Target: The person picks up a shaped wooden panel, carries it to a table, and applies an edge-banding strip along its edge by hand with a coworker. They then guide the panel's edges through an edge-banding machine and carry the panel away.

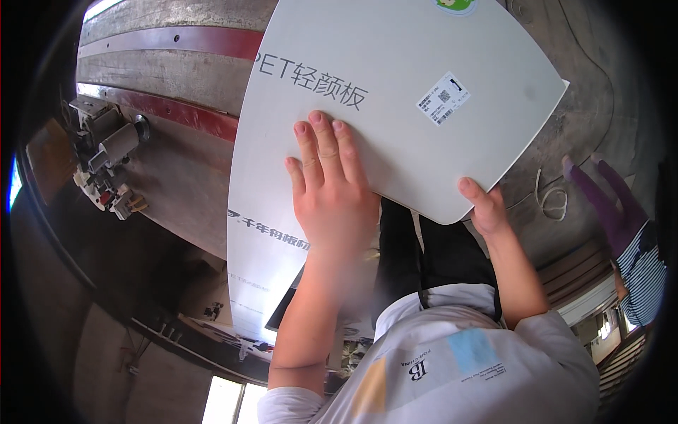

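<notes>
A large white panel [409, 56] with dark printing lies in front of me, its edges bent by the lens. On it are a small white label [443, 99] with a printed code and a round green sticker [455, 6] at the far edge. My left hand [335, 184] rests flat on the panel, fingers stretched out and slightly apart. At the near right corner, my right hand [487, 208] grips the panel's edge, thumb on top and the other fingers mostly hidden beneath. A printed white surface [258, 283] continues toward me at left; whether it is a separate panel, I cannot tell.
Red rails [176, 116] run along a grey surface at left, beside a machine with a cylindrical motor [120, 141]. A pale looped strap [551, 198] lies on the floor at right. Farther right is another person in a striped top [644, 265].
</notes>
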`<control>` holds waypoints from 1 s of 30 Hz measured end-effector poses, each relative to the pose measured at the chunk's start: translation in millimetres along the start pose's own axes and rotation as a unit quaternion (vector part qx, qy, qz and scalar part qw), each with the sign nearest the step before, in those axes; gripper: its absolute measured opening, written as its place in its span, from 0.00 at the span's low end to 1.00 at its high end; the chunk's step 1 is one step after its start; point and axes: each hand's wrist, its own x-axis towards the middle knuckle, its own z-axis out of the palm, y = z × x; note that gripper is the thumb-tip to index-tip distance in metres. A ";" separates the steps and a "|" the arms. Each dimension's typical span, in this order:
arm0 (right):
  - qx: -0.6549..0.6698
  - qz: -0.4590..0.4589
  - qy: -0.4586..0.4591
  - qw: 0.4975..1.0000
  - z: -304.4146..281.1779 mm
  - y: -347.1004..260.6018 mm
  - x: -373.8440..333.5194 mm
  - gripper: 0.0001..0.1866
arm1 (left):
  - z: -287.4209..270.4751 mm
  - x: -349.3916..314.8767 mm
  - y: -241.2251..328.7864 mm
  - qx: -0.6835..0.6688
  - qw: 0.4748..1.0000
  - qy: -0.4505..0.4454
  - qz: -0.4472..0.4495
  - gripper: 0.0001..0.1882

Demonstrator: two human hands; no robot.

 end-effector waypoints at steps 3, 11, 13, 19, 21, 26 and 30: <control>-0.019 -0.010 0.005 1.000 0.9 1.4 -1.2 0.34 | -7.3 3.3 1.0 0.031 0.999 -0.021 0.016 0.41; -0.042 -0.032 -0.006 0.999 6.0 -6.2 -0.4 0.32 | -9.4 0.0 -11.9 0.001 0.999 -0.036 0.031 0.46; -0.040 -0.048 0.006 0.998 7.7 -7.6 -0.5 0.27 | -6.9 -3.7 -14.8 -0.034 0.999 -0.018 0.021 0.46; -0.049 -0.063 -0.012 0.997 4.4 -6.6 2.1 0.29 | -15.4 -7.4 -16.8 -0.108 0.993 -0.046 -0.008 0.46; -0.034 -0.081 -0.010 0.996 6.2 -8.0 2.3 0.30 | -15.6 -9.4 -17.0 -0.120 0.991 -0.053 -0.009 0.46; -0.013 -0.048 -0.013 0.999 6.6 -6.1 2.4 0.32 | -22.9 -12.3 -24.4 -0.135 0.988 -0.074 -0.002 0.46; -0.009 0.008 0.016 1.000 0.7 1.2 2.4 0.37 | -16.5 -36.9 -32.2 -0.201 0.978 -0.038 0.046 0.42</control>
